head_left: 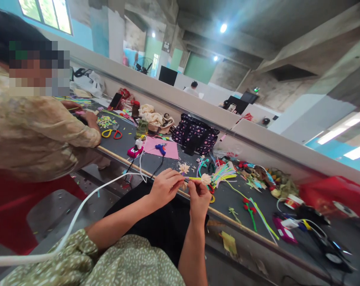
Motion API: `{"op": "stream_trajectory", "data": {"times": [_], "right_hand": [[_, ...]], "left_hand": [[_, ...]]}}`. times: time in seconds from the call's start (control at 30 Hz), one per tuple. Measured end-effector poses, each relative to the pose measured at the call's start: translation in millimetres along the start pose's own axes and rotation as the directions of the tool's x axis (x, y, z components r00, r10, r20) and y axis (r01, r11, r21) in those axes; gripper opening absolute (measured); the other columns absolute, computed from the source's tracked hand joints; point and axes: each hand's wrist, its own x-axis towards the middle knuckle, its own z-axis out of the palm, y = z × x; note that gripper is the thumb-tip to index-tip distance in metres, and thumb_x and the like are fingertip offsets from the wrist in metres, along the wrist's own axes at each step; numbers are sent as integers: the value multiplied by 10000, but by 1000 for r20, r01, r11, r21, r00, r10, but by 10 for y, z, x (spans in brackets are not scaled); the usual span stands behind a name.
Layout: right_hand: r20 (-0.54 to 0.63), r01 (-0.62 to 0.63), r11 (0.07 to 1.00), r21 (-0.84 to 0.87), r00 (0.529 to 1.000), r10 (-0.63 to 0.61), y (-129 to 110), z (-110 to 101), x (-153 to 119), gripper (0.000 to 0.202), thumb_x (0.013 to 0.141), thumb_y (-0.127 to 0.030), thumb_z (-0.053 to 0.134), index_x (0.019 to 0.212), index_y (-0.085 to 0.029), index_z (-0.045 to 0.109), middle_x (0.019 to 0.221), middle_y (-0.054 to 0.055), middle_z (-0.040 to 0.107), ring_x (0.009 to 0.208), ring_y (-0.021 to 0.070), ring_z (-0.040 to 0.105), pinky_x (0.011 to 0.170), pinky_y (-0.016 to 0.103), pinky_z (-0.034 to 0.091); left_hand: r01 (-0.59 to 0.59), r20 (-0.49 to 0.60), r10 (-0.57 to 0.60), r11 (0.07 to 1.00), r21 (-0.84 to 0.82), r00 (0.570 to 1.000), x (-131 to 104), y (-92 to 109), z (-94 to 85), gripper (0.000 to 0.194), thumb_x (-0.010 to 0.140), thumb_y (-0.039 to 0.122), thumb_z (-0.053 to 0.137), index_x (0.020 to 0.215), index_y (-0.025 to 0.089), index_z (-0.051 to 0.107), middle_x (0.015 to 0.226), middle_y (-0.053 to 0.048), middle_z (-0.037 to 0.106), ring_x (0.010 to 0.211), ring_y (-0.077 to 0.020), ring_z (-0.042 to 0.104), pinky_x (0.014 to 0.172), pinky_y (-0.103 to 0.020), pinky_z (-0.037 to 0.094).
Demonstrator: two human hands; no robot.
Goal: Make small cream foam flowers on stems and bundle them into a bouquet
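My left hand (168, 186) and my right hand (200, 198) are close together over the table's front edge. Between them runs a thin yellow-green pipe-cleaner stem (194, 178), pinched by the left fingertips. At its right end is a cream flower (206, 179), and my right fingers are closed just beneath it. Another cream flower (184, 168) shows just behind my left fingers. Red and yellow scissor handles (211, 194) are partly hidden by my right hand. Beyond lies a bundle of pastel pipe cleaners (224, 174).
A blue glue gun (160, 149) rests on a pink sheet (171, 151). A white cable (87, 198) crosses on my left. A dark patterned bag (194, 133) stands at the divider. A co-worker (37, 135) sits at left. A magenta power strip (284, 228) is at right.
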Motion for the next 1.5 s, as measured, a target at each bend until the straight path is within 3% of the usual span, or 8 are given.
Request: {"op": "stream_trajectory", "data": {"times": [0.2, 0.43, 0.7, 0.93, 1.1, 1.3, 1.5], "right_hand": [[77, 57, 997, -60, 996, -52, 54, -4, -105, 254, 788, -382, 620, 830, -133, 652, 745, 47, 657, 650, 146, 576, 632, 269, 485], [19, 44, 999, -17, 999, -44, -39, 71, -165, 255, 801, -384, 604, 866, -143, 657, 818, 74, 674, 738, 180, 617, 704, 311, 507], [67, -90, 993, 71, 994, 85, -12, 77, -192, 192, 733, -321, 629, 827, -154, 621, 682, 2, 604, 559, 114, 513, 523, 223, 429], [139, -86, 993, 77, 988, 74, -185, 39, -200, 129, 699, -264, 620, 765, -156, 603, 631, -22, 549, 531, 95, 453, 505, 204, 388], [158, -122, 981, 151, 983, 98, -115, 35, -186, 140, 696, -270, 612, 781, -159, 598, 615, -31, 537, 480, 77, 405, 467, 198, 354], [161, 4, 999, 49, 987, -12, -28, -5, -153, 185, 760, -331, 607, 816, -154, 610, 695, 7, 584, 590, 112, 496, 554, 223, 423], [226, 158, 969, -191, 967, -114, -100, -131, -46, 210, 804, -370, 617, 828, -162, 637, 697, -3, 583, 551, 92, 441, 523, 212, 381]], "left_hand": [[24, 43, -30, 993, 120, 999, -38, -40, 48, 224, 903, 236, 468, 1004, 212, 665, 842, -56, 684, 765, -153, 630, 697, -260, 452], [-12, -1, 13, 970, 242, 1000, -158, -132, 57, 250, 893, 245, 497, 1072, 224, 671, 790, -53, 728, 684, -156, 663, 651, -261, 440], [53, -7, -53, 977, 205, 999, -138, -150, 94, 238, 881, 291, 528, 1044, 245, 694, 824, -58, 742, 689, -165, 678, 643, -258, 448], [60, -22, -58, 990, 129, 998, -123, -149, 80, 234, 879, 284, 537, 1046, 254, 698, 816, -44, 744, 666, -148, 674, 640, -241, 443], [70, -9, -69, 987, 142, 998, -119, -178, 97, 232, 882, 306, 531, 1031, 259, 702, 760, -39, 735, 648, -149, 662, 631, -249, 435], [-40, -14, 42, 989, 144, 999, -65, -99, 40, 212, 895, 254, 495, 947, 210, 695, 747, -42, 688, 677, -135, 603, 664, -252, 424], [-7, 32, 0, 976, 220, 1000, 37, 44, -82, 207, 886, 274, 505, 858, 208, 699, 716, -44, 564, 730, -165, 461, 653, -278, 365]]}}
